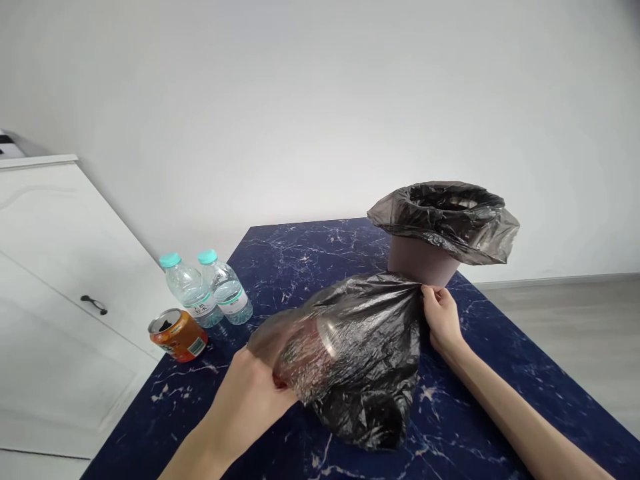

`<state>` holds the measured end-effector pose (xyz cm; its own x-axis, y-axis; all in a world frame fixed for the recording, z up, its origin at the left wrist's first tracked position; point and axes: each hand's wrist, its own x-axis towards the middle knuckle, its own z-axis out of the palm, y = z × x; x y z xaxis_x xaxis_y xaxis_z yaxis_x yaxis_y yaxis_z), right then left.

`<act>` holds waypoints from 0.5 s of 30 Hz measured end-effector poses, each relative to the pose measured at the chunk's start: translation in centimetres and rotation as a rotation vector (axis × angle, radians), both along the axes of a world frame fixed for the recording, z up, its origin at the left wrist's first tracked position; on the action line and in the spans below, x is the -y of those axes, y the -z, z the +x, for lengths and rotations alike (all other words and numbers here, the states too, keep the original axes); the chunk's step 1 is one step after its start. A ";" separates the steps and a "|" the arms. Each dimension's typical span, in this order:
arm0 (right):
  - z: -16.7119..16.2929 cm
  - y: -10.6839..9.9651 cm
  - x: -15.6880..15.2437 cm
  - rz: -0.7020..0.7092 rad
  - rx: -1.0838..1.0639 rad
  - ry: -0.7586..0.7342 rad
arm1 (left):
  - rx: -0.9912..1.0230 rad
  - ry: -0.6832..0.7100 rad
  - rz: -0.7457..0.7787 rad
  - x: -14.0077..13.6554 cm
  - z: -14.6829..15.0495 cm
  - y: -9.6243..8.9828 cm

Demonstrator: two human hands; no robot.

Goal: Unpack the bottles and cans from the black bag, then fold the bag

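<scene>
A black plastic bag is stretched between my two hands above the table. My left hand reaches into the bag's near left side, its fingers partly covered by the thin plastic. It is closed around a red can, whose silver end shows dimly through the film. My right hand pinches the bag's far right corner between thumb and fingers, pulling the plastic into folds. Just beyond that hand stands a trash bin with a black liner folded over its rim.
Left of the bag stand two clear water bottles with turquoise caps, beside an orange can. All rest on a dark blue marbled table. A white cabinet lies at the left, and a white wall behind.
</scene>
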<state>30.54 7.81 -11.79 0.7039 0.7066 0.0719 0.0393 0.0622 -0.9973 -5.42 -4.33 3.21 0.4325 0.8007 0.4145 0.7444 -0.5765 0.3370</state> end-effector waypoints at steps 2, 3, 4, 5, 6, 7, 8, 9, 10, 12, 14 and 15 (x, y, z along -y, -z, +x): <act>0.1 0.2 -0.1 -0.005 -0.011 0.012 | -0.066 -0.050 0.008 1.1 -1.6 -0.5; 0.1 0.3 -0.1 -0.007 -0.016 0.013 | -0.108 -0.083 0.026 1.6 -2.5 -0.6; 0.1 0.4 -0.1 -0.009 -0.019 0.013 | -0.156 -0.122 0.047 2.1 -3.4 -0.6; 0.1 0.5 -0.1 -0.008 -0.020 0.010 | -0.205 -0.165 0.073 2.5 -4.4 -0.7; 0.1 0.6 -0.2 -0.007 -0.019 0.008 | -0.251 -0.209 0.097 2.8 -5.4 -0.9; 0.1 0.7 -0.2 -0.004 -0.015 0.005 | -0.295 -0.258 0.122 3.1 -6.4 -1.1; 0.1 0.8 -0.2 -0.001 -0.011 0.003 | -0.342 -0.308 0.147 3.2 -7.3 -1.6; 0.2 0.8 -0.2 0.003 -0.005 0.001 | -0.394 -0.351 0.162 3.4 -8.2 -2.1; 0.2 0.9 -0.2 0.005 0.000 -0.002 | -0.453 -0.385 0.169 3.4 -8.9 -2.7; 0.2 1.0 -0.1 0.009 0.011 -0.012 | -0.580 -0.421 0.151 3.2 -9.9 -3.7; 0.2 1.1 -0.1 0.012 0.017 -0.022 | -0.703 -0.419 0.072 2.6 -10.2 -4.2; 0.2 1.1 0.0 0.014 0.019 -0.026 | -0.726 -0.411 0.021 2.2 -10.1 -4.2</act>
<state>30.70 7.84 -12.89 0.6836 0.7237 0.0948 0.0562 0.0774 -0.9954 -15.52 -6.49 7.45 0.2730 0.9483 0.1620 0.9247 -0.2122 -0.3161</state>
